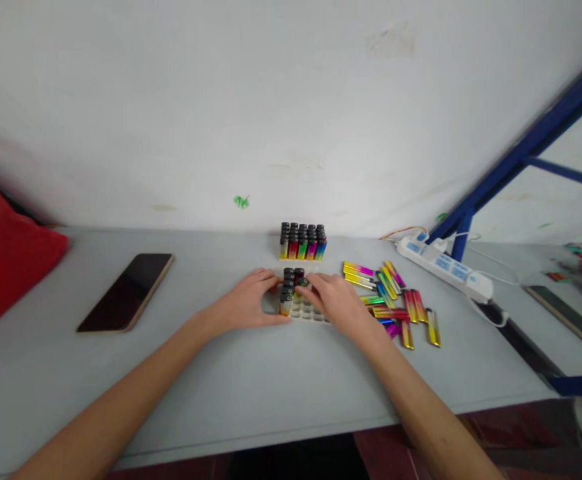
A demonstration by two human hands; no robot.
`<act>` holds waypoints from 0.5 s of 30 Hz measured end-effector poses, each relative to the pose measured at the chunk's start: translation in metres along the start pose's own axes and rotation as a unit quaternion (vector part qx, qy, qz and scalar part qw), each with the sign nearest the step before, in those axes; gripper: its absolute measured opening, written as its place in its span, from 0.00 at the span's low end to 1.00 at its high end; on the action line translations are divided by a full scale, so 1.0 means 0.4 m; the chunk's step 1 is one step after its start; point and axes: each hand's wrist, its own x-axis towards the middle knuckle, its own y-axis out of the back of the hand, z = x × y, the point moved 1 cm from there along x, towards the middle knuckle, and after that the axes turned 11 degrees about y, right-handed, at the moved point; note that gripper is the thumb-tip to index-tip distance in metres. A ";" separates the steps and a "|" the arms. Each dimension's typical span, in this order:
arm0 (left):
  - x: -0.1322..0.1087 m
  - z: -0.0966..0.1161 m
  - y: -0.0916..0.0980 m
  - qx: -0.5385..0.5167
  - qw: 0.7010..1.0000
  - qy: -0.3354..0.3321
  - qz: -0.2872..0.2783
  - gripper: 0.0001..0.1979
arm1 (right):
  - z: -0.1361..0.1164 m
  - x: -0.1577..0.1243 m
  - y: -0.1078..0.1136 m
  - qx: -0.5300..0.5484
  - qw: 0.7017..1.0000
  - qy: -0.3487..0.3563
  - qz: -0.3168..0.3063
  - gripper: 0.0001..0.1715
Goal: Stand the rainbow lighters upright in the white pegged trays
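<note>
A white tray (311, 311) with rows of round-edged slots lies on the table in front of me. Black-topped lighters (285, 303) stand upright along its left column, and a few more are in the column beside it. My left hand (255, 300) curves round the tray's left end, thumb at the near corner and fingers toward the back, steadying it. With its fingertips my right hand (333, 297) pinches a lighter (301, 283) over the second column; its lower part is partly hidden. Several slots nearer the right hand show bare.
Behind stands a second tray filled with upright lighters (303, 243). Loose metallic-coloured lighter bodies (391, 293) lie scattered at right. A white power strip (445, 267) and blue metal frame (471, 207) are beyond them. A phone (127, 293) and red cloth (11, 247) lie left.
</note>
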 end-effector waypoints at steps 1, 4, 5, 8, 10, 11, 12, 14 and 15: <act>0.000 -0.001 -0.001 0.001 1.000 0.000 0.001 0.33 | -0.002 0.001 -0.001 -0.016 1.000 -0.014 -0.006 0.22; 0.002 -0.005 -0.003 0.005 1.000 0.011 0.004 0.32 | 0.010 -0.003 -0.007 0.016 1.000 -0.019 0.005 0.27; 0.003 -0.008 -0.003 0.006 1.000 0.014 0.005 0.32 | 0.020 -0.006 -0.008 0.046 0.999 -0.005 0.019 0.28; 0.008 -0.017 -0.005 0.004 1.000 0.015 0.009 0.33 | 0.069 -0.019 0.000 0.114 0.990 0.042 0.075 0.28; 0.013 -0.023 -0.006 0.001 1.000 0.012 0.010 0.33 | 0.118 -0.030 0.013 0.109 0.985 0.032 0.129 0.26; 0.015 -0.026 -0.005 0.000 1.000 0.011 0.011 0.33 | 0.145 -0.037 0.021 0.093 0.983 0.012 0.160 0.23; 0.017 -0.028 -0.005 -0.001 1.000 0.010 0.012 0.33 | 0.173 -0.044 0.029 0.073 0.979 -0.016 0.191 0.20; 0.020 -0.031 -0.004 -0.001 1.000 0.013 0.012 0.32 | 0.225 -0.059 0.040 0.026 0.971 -0.086 0.220 0.20; 0.022 -0.032 -0.003 0.000 1.000 0.017 0.010 0.32 | 0.246 -0.066 0.042 0.007 0.971 -0.124 0.206 0.25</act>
